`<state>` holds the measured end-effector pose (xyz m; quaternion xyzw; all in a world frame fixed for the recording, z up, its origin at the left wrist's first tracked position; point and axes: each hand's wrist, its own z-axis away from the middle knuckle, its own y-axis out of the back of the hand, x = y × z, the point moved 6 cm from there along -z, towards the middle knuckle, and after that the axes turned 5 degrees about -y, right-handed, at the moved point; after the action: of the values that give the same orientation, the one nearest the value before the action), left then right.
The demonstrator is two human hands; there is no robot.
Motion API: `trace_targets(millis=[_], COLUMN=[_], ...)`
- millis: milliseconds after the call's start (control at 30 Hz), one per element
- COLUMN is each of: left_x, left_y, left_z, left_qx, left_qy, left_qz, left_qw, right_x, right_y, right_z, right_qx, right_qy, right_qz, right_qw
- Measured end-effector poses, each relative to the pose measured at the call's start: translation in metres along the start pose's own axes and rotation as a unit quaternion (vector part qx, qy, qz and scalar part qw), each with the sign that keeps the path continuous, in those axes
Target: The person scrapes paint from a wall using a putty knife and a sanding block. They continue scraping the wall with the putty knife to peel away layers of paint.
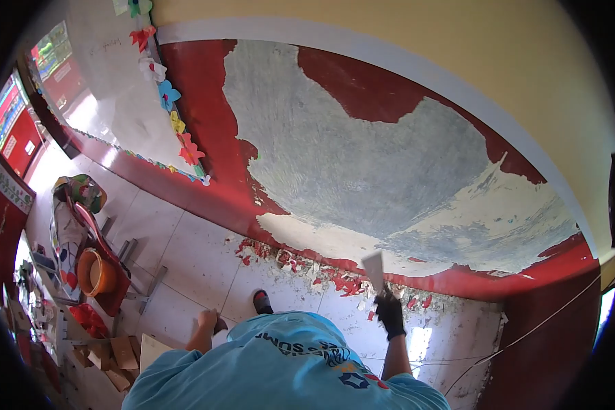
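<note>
My right hand point(391, 316), in a black glove, is closed around the handle of a scraper point(374, 272). The broad, pale blade points up toward the lower part of the wall point(362, 164), where red paint is stripped back to grey and cream plaster. From this angle I cannot tell whether the blade touches the wall. Low beside my body on the left is my left hand point(213, 320). Something dark shows at its fingers, which are too small and partly hidden to read.
Red and white paint flakes point(348, 283) litter the floor tiles along the wall base. On the left, a red chair point(109, 273) bears an orange bucket point(97, 272). Wooden blocks point(123, 352) lie nearby. Thin cables point(526, 335) cross at right. A whiteboard point(116, 89) has paper flowers along its edge.
</note>
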<state>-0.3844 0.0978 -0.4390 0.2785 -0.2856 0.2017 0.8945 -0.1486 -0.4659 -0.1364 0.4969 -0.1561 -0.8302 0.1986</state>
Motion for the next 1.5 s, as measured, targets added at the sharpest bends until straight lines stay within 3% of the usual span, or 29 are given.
trace_targets(millis=[33,67,100,200,267,367,400,433,467,533,600,667,733,767,800,833,867,900,933,967,1000,1100,1233,1367,1400,1433,1467,1500], left_x=[0.014,0.046,0.087,0.138,0.131,0.096,0.070,-0.033,0.009,-0.009,-0.029,-0.049,0.038,0.083,0.073,0.066,0.061,0.059,0.061,0.066,0.067,0.053,0.052,0.099,0.096,0.093,0.096,0.202], left_y=[-0.003,-0.007,-0.011,-0.008,0.003,0.029,0.044,0.060,0.053,0.091,0.107,0.143,0.100,0.092,0.086,0.080,0.077,0.075,0.070,0.065,0.061,0.056,0.055,0.029,0.027,0.023,0.019,-0.005], left_z=[-0.001,-0.003,0.012,0.038,0.029,0.009,0.001,-0.081,-0.053,-0.048,-0.055,-0.031,0.018,0.057,0.047,0.033,0.024,0.026,0.031,0.035,0.032,0.024,-0.002,-0.036,-0.031,-0.061,-0.088,-0.013], left_qx=[-0.005,-0.004,-0.005,-0.008,-0.009,-0.017,-0.026,-0.027,-0.092,-0.082,-0.049,-0.010,0.030,0.050,0.053,0.060,0.070,0.077,0.066,0.054,0.059,0.010,-0.059,-0.132,-0.150,-0.071,0.012,0.002], left_qy=[0.004,-0.073,-0.149,-0.123,-0.118,-0.079,-0.044,-0.044,-0.280,-0.234,-0.139,-0.040,0.065,0.118,0.119,0.080,0.040,0.040,0.025,0.010,0.008,-0.035,-0.102,-0.155,-0.163,-0.078,0.009,-0.035], left_qz=[0.000,-0.058,-0.115,-0.074,-0.089,-0.143,-0.179,-0.187,-0.273,-0.240,-0.148,-0.045,0.072,0.134,0.139,0.108,0.077,0.083,0.041,-0.003,0.000,-0.122,-0.286,-0.459,-0.498,-0.393,-0.275,-0.333], left_qw=[1.000,0.996,0.982,0.990,0.989,0.987,0.982,0.981,0.916,0.939,0.978,0.998,0.995,0.983,0.982,0.989,0.994,0.993,0.997,0.998,0.998,0.992,0.951,0.865,0.838,0.913,0.961,0.942], right_x=[-0.032,-0.063,-0.100,-0.194,-0.248,-0.301,-0.319,-0.340,-0.359,-0.385,-0.383,-0.343,-0.276,-0.237,-0.181,-0.085,-0.056,0.039,0.136,0.262,0.250,0.344,0.346,0.306,0.227,0.186,0.135,0.089], right_y=[0.013,0.023,0.033,0.057,0.055,0.032,0.017,-0.002,-0.024,-0.079,-0.139,-0.183,-0.215,-0.218,-0.220,-0.222,-0.197,-0.190,-0.172,-0.156,-0.156,-0.088,-0.108,-0.121,-0.122,-0.124,-0.122,-0.121], right_z=[-0.012,-0.020,-0.022,-0.018,-0.012,-0.030,-0.037,-0.042,-0.046,-0.055,-0.065,-0.086,-0.122,-0.135,-0.155,-0.196,-0.169,-0.186,-0.189,-0.198,-0.206,-0.138,-0.092,-0.074,-0.081,-0.090,-0.099,-0.103], right_qx=[0.054,0.105,0.120,0.118,0.174,0.163,0.153,0.140,0.127,0.100,-0.032,-0.130,-0.181,-0.200,-0.166,-0.122,-0.163,-0.100,-0.141,-0.172,-0.173,-0.166,-0.146,-0.125,-0.095,-0.058,-0.051,-0.047], right_qy=[0.106,0.210,0.219,0.187,0.254,0.289,0.311,0.368,0.422,0.514,0.421,0.397,0.381,0.315,0.304,0.233,0.141,0.135,-0.078,-0.097,-0.091,-0.181,-0.295,-0.413,-0.337,-0.322,-0.262,-0.204], right_qz=[0.080,0.157,0.114,0.003,0.002,0.051,0.061,0.073,0.084,0.119,0.309,0.339,0.305,0.258,0.292,0.321,0.366,0.428,0.460,0.523,0.524,0.404,0.219,0.012,-0.008,-0.083,-0.071,-0.097], right_qw=[0.990,0.959,0.962,0.975,0.951,0.942,0.936,0.916,0.894,0.844,0.852,0.843,0.854,0.891,0.892,0.910,0.905,0.888,0.873,0.829,0.829,0.881,0.919,0.902,0.937,0.941,0.961,0.973])
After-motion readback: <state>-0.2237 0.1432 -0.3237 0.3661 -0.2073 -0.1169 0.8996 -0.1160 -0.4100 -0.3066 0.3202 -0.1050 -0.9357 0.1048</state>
